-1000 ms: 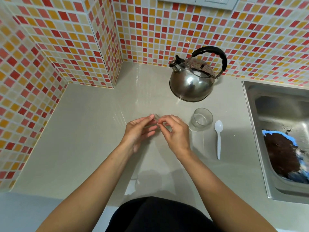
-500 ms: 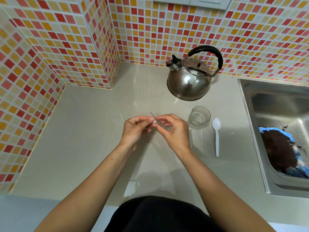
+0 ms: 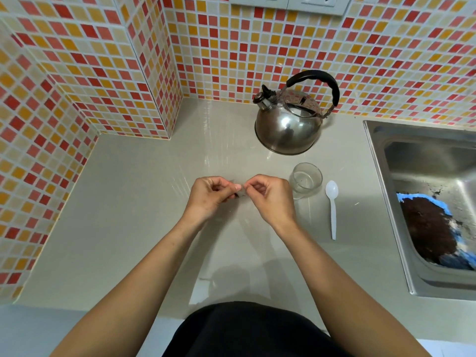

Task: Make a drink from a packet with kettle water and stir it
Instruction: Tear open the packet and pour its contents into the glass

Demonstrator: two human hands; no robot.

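A small clear packet (image 3: 241, 193) is pinched between my left hand (image 3: 210, 198) and my right hand (image 3: 271, 199), just above the middle of the grey counter (image 3: 134, 222). Fingers hide most of the packet. A short clear glass (image 3: 306, 180) stands upright just right of my right hand. Beside the glass lies a white plastic spoon (image 3: 332, 207), bowl pointing away from me. The steel kettle (image 3: 288, 127) with a black handle sits behind the glass, near the tiled wall.
A steel sink (image 3: 381, 181) is set into the counter at the right, holding a blue item covered in dark brown matter (image 3: 435, 230). Mosaic-tiled walls close the back and left. Wall sockets (image 3: 291, 2) sit above the kettle.
Both hands have curled into tighter fists on the packet, knuckles up. The hands stay in the same spot on the counter.
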